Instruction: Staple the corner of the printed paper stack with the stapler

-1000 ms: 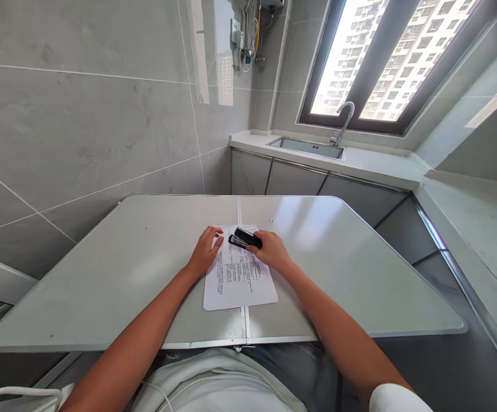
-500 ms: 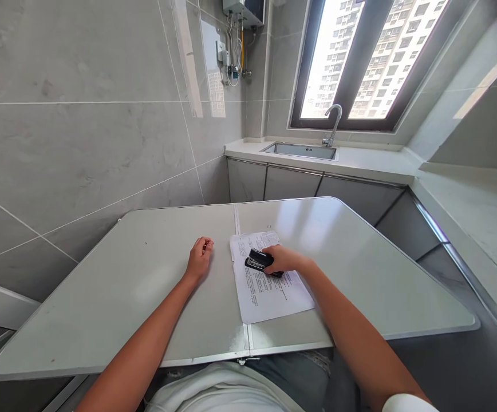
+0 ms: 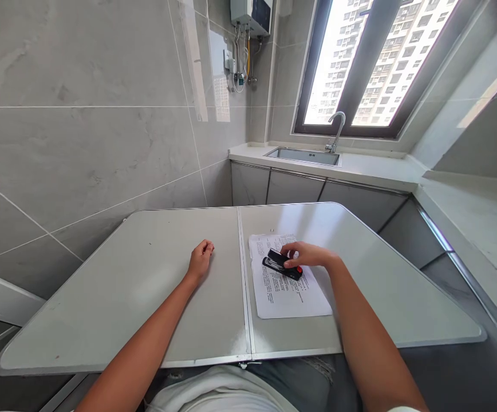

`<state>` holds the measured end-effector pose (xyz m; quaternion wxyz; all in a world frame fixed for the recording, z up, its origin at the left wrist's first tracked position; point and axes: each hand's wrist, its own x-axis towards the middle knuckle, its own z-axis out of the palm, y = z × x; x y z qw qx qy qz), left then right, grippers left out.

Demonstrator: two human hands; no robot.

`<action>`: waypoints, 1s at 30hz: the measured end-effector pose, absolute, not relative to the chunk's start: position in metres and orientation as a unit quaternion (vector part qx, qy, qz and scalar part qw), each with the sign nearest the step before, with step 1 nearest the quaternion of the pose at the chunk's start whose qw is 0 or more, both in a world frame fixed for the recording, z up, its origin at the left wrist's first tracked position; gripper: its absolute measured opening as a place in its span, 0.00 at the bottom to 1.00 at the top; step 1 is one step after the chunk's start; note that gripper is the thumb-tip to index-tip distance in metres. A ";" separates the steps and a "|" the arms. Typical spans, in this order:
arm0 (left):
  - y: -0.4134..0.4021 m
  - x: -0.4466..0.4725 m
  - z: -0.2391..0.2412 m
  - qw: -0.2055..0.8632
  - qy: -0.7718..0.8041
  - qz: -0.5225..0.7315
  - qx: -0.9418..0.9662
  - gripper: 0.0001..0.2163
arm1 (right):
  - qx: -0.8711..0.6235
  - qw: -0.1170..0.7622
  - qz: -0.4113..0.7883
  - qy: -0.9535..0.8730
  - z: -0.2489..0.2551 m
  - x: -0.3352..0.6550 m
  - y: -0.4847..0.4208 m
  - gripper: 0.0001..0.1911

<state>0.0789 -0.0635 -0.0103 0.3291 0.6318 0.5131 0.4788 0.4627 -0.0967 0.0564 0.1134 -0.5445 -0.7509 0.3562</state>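
A black stapler (image 3: pixel 276 265) with a red spot at its rear end rests on printed sheets of paper (image 3: pixel 291 303), right of the table's middle seam. My right hand (image 3: pixel 306 254) has thumb and fingers around the rear of the stapler; the far fingertips are partly hidden. The stapler's front end points left, its upper arm raised above the base. On the bare tabletop to the left of the paper lies my left hand (image 3: pixel 200 260), its fingers curled in and no object visible in them.
A pale folding table (image 3: pixel 115 297) with a metal seam spans the front. Beyond it are a counter with a sink (image 3: pixel 304 155), a faucet (image 3: pixel 336 131) and a window. A tiled wall (image 3: pixel 102 149) runs along the left. A tiny staple-like bit (image 3: pixel 271 230) lies behind the paper.
The stapler and the sheets have shifted right, off the seam, along with my right hand. My right-hand grip looks looser and the red spot now shows. My left hand has stayed in place.
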 end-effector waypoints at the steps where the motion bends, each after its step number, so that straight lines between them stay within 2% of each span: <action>1: -0.062 0.078 -0.011 0.344 0.512 0.489 0.617 0.15 | -0.565 0.171 0.318 -0.741 0.053 0.467 -0.092 0.22; 4: -0.059 0.076 -0.015 0.378 0.517 0.514 0.571 0.20 | -0.656 0.297 0.154 -0.676 0.032 0.477 -0.076 0.22; 7: -0.058 0.076 -0.015 0.406 0.511 0.536 0.535 0.22 | -0.710 0.283 0.081 -0.639 0.007 0.484 -0.062 0.20; 15: -0.061 0.072 -0.008 0.529 0.392 0.613 0.437 0.24 | -0.756 0.237 0.073 -0.605 -0.023 0.479 -0.047 0.15; 20: -0.056 0.067 -0.006 0.592 0.338 0.634 0.365 0.23 | -0.774 0.228 0.069 -0.586 -0.027 0.475 -0.044 0.16; 30: -0.058 0.065 -0.003 0.642 0.271 0.641 0.323 0.21 | -0.773 0.231 0.059 -0.588 -0.029 0.475 -0.043 0.16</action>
